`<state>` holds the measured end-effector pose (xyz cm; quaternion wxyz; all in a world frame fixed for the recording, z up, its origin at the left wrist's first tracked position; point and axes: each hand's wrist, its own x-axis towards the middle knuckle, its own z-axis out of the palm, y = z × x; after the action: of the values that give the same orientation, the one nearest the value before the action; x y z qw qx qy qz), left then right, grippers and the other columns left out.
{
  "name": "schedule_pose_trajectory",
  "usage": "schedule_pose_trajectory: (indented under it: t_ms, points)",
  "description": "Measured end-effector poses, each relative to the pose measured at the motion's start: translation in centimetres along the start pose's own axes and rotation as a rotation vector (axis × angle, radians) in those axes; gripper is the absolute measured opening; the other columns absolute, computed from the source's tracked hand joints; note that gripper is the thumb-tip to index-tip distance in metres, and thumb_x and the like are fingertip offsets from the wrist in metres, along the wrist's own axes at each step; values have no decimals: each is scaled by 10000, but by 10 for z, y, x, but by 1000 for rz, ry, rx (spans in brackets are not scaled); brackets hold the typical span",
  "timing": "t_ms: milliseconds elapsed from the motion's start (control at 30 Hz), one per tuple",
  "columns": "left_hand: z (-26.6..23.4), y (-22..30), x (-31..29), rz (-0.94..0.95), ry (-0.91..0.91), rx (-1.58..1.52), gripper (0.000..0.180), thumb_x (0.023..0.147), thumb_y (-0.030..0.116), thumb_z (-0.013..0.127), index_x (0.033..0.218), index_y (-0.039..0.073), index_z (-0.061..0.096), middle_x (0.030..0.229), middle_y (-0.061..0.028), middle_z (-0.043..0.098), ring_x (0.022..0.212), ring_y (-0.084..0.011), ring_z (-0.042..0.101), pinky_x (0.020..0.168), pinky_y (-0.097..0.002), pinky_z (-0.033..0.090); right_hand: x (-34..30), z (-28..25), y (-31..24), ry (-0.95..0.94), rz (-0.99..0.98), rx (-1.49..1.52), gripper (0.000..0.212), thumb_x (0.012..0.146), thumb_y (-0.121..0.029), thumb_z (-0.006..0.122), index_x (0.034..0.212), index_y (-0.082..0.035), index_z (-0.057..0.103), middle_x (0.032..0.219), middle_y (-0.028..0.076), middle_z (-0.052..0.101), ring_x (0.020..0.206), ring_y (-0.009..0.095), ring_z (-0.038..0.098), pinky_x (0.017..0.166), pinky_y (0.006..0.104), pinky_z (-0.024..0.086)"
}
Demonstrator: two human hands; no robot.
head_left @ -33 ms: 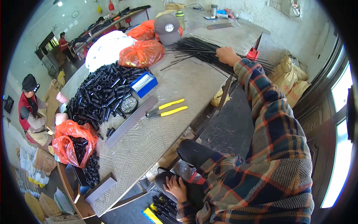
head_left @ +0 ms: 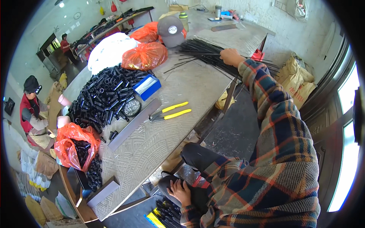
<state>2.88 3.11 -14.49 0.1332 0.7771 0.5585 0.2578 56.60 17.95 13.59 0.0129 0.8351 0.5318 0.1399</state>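
My right hand [head_left: 231, 57] reaches across to the far right side of the table. Its fingers are curled closed at a loose pile of thin black rods [head_left: 203, 49], some of which stick out past the table edge. How many rods are in the grasp is hidden. Low in the view, my left hand [head_left: 180, 192] lies on my dark-trousered knee, fingers spread and holding nothing. Below it is a yellow-edged box [head_left: 155, 219] with black tubular parts [head_left: 169, 212]. Yellow-handled cutting pliers [head_left: 171, 111] lie on the table beside a flat grey metal bar [head_left: 134, 123].
A heap of short black tubes [head_left: 100, 95] covers the table's left part, with a blue box [head_left: 147, 88] alongside. Orange bags [head_left: 144, 56], a grey cap [head_left: 171, 30] and a bottle [head_left: 183, 19] stand behind. One person [head_left: 32, 110] sits at left; another [head_left: 65, 47] stands farther back.
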Motion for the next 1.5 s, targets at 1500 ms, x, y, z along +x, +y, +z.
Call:
schedule_pose_trajectory:
  t_ms: [1500]
  points:
    - [-164,195,111,221,-110,-1005,312,892,85,528,1181,-29,501,973,-90,630,881,-118,585,802,-251,461,6,-99,-168,579,-344,604,219,882,-261,472,1027,-100,507,751,183,610,720,388,587,593,504,444]
